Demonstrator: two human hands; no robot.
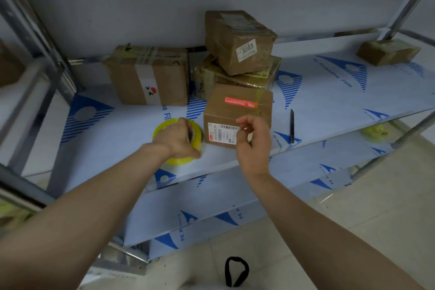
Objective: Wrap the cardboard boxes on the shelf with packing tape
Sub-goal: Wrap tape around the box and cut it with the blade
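A yellow roll of packing tape (pixel 164 128) lies on the shelf (pixel 329 101), and my left hand (pixel 180 138) grips it from above. Right of it stands a small cardboard box (pixel 237 113) with a red sticker on top and a barcode label on its front. My right hand (pixel 253 140) hovers at the box's front right, thumb and fingers pinched together close to the label; whether a tape end is between them I cannot tell. Behind it sit a larger taped box (pixel 150 75) and a stack of two boxes (pixel 237 54), the upper marked 3003.
A black pen or knife (pixel 292 126) lies on the shelf right of the front box. Another small box (pixel 387 52) sits at the far right. Metal posts stand at both shelf ends. A lower shelf holds yellow tape scraps (pixel 374 133). A black strap (pixel 236 271) lies on the floor.
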